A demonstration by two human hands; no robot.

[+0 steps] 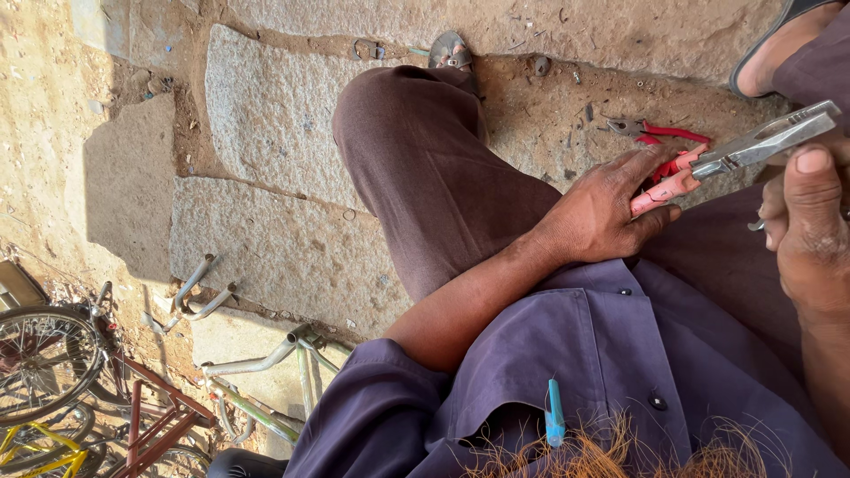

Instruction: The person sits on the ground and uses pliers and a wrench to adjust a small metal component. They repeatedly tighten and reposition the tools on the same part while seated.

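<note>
My left hand [611,212] reaches across my brown-trousered knee [425,168] and grips the pink handles of a pair of steel pliers [753,146]. The pliers' jaws point right and end just above the thumb of my right hand [810,230]. That hand sits at the right edge with its fingers curled. A small metal piece [755,226] pokes out beside its fingers; most of it is hidden. A second pair of pliers with red handles [664,134] lies on the ground just beyond my left hand.
I sit on rough stone slabs [274,115] with sandy dirt between them. A sandalled foot [450,51] is at the top, another [779,40] at top right. Bicycle wheel [44,358], frames and bent metal tubes [257,358] lie lower left. A blue pen [554,412] sits in my shirt pocket.
</note>
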